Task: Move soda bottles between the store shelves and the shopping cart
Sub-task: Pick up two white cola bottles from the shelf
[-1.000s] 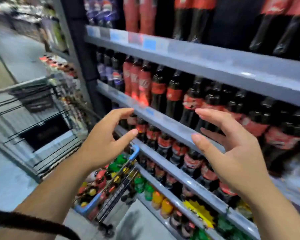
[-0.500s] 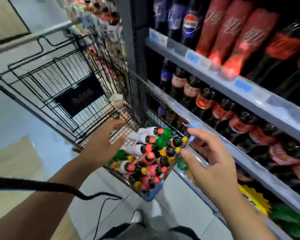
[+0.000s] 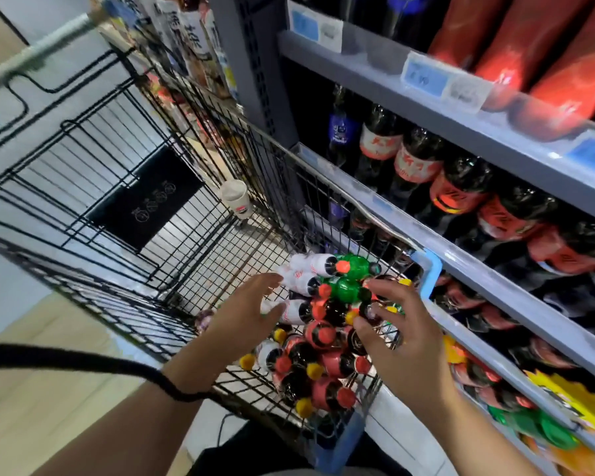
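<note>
Pile of soda bottles (image 3: 323, 334) lies heaped on its sides in the 5 o'clock corner of the shopping cart (image 3: 124, 305); store shelves (image 3: 392, 94) run along the cart's 3 o'clock side. Left hand (image 3: 244, 317): grip released, fingers straight, at the pile's 9 o'clock edge beside a white-labelled bottle (image 3: 310, 264). Right hand (image 3: 406, 341): fingers curled over a dark bottle (image 3: 371, 312) at the pile's 3 o'clock edge; cannot tell whether the grip has closed on it. Judgement: the step is picking one bottle off the heap. Best taken from the top layer, by the body rather than the cap, with the left hand steadying neighbours so none roll. Lift clear of the wire rim before swinging to 3 o'clock. Writing: shelf bottles (image 3: 413, 163) carry red labels with pale script, one blue-labelled bottle (image 3: 340, 127) at 12 o'clock, blue price tags (image 3: 423, 79); all too blurred to read.
</note>
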### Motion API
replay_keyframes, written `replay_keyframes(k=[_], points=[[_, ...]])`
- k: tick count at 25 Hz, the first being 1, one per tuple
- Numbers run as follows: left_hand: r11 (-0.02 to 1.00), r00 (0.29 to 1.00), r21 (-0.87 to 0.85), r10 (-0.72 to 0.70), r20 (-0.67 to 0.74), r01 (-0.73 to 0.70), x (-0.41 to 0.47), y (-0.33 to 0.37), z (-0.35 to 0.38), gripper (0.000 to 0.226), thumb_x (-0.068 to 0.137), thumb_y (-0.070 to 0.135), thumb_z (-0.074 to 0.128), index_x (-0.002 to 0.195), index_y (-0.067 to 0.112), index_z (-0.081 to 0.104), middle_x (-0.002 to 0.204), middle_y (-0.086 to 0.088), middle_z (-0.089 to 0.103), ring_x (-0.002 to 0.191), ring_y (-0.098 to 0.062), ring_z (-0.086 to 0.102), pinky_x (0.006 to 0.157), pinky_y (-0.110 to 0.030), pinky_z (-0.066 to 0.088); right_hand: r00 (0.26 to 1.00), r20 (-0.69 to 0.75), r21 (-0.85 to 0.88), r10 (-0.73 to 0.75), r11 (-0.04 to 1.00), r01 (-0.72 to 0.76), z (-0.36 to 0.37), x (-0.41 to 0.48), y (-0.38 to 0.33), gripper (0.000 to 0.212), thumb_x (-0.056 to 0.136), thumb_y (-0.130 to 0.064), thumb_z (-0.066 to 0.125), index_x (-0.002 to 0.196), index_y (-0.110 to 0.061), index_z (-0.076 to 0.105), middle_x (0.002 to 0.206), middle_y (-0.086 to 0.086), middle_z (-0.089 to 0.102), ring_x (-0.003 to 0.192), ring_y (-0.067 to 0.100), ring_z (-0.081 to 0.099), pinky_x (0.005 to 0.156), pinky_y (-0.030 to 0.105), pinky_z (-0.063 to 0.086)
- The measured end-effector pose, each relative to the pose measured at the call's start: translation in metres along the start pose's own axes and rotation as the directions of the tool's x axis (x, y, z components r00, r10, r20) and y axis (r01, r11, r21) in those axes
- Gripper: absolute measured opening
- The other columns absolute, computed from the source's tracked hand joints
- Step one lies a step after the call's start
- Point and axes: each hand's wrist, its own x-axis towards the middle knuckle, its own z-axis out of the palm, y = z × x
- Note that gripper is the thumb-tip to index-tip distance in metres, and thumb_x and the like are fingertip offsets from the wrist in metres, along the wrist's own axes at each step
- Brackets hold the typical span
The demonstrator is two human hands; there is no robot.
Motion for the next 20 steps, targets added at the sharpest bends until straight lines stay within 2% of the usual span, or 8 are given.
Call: replay_keyframes(k=[3,6,8,10,11,15,17,20], points=[[1.0,0.997,0.026,-0.009,0.071,0.007,0.03,-0.013,0.014,0.052,0.094,0.034,0.067,0.142,0.03,0.046,0.135,0.01,0.056,0.118,-0.009,0.057,0.099,-0.036,0.05,0.999,-0.007,-0.03,0.049,0.998,-0.049,0.022,0.021,0.02,0.042,0.088,-0.041,0.071,0.126,-0.043,0.054,0.131,-0.033,0.054,0.119,-0.005,0.057,0.096,0.024,0.052],[0.997,0.988,0.073,0.022,0.154,-0.033,0.066,-0.031,0.023,0.055,0.093,0.031,0.068,0.143,0.029,0.045,0.137,0.007,0.057,0.118,-0.013,0.058,0.1,-0.034,0.049,0.993,-0.047,-0.054,0.106,0.993,-0.109,0.048,0.035,0.035,0.047,0.083,-0.046,0.066,0.127,-0.039,0.052,0.129,-0.034,0.053,0.117,-0.006,0.057,0.098,0.028,0.052],[0.993,0.978,0.081,0.07,0.197,-0.087,0.1,-0.042,0.027,0.055,0.093,0.03,0.067,0.144,0.027,0.046,0.139,0.004,0.057,0.12,-0.017,0.058,0.099,-0.035,0.049,0.98,-0.129,-0.048,0.151,0.986,-0.159,0.066,0.041,0.045,0.047,0.084,-0.034,0.073,0.127,-0.032,0.054,0.127,-0.028,0.056,0.115,-0.006,0.058,0.095,0.032,0.055],[0.982,0.957,0.11,0.123,0.261,-0.156,0.139,-0.05,0.037,0.058,0.094,0.033,0.065,0.147,0.028,0.042,0.144,0.001,0.052,0.125,-0.021,0.055,0.101,-0.037,0.049,0.952,-0.256,-0.028,0.168,0.983,-0.181,0.083,0.044,0.058,0.043,0.086,-0.016,0.075,0.125,-0.024,0.058,0.126,-0.015,0.061,0.115,0.002,0.061,0.095,0.039,0.057],[0.972,0.941,0.124,0.155,0.301,-0.2,0.157,-0.05,0.044,0.061,0.094,0.035,0.065,0.149,0.027,0.04,0.147,0.0,0.049,0.127,-0.023,0.054,0.102,-0.037,0.048,0.934,-0.311,-0.014,0.173,0.982,-0.187,0.089,0.045,0.063,0.04,0.087,-0.013,0.074,0.122,-0.024,0.059,0.125,-0.013,0.062,0.115,0.005,0.061,0.095,0.04,0.056],[0.908,0.84,0.123,0.309,0.447,-0.4,0.215,-0.041,0.085,0.074,0.088,0.041,0.072,0.152,0.024,0.04,0.153,-0.003,0.045,0.134,-0.026,0.049,0.105,-0.031,0.041,0.841,-0.52,0.011,0.151,0.985,-0.17,0.101,0.045,0.088,0.034,0.087,-0.005,0.071,0.113,-0.025,0.061,0.115,-0.022,0.062,0.115,0.009,0.062,0.098,0.043,0.055],[0.865,0.791,0.168,0.333,0.513,-0.473,0.23,-0.035,0.107,0.073,0.087,0.046,0.073,0.15,0.025,0.043,0.15,-0.005,0.049,0.133,-0.027,0.05,0.103,-0.031,0.042,0.807,-0.563,0.064,0.178,0.983,-0.172,0.105,0.044,0.097,0.032,0.088,-0.003,0.07,0.112,-0.023,0.062,0.113,-0.02,0.064,0.113,0.01,0.063,0.098,0.042,0.055],[0.822,0.748,0.209,0.337,0.571,-0.53,0.241,-0.032,0.128,0.063,0.088,0.048,0.072,0.141,0.022,0.05,0.14,-0.007,0.055,0.125,-0.03,0.054,0.099,-0.036,0.045,0.793,-0.573,0.101,0.207,0.978,-0.182,0.106,0.045,0.103,0.029,0.088,-0.004,0.069,0.111,-0.02,0.063,0.113,-0.018,0.065,0.111,0.008,0.064,0.097,0.032,0.055]])
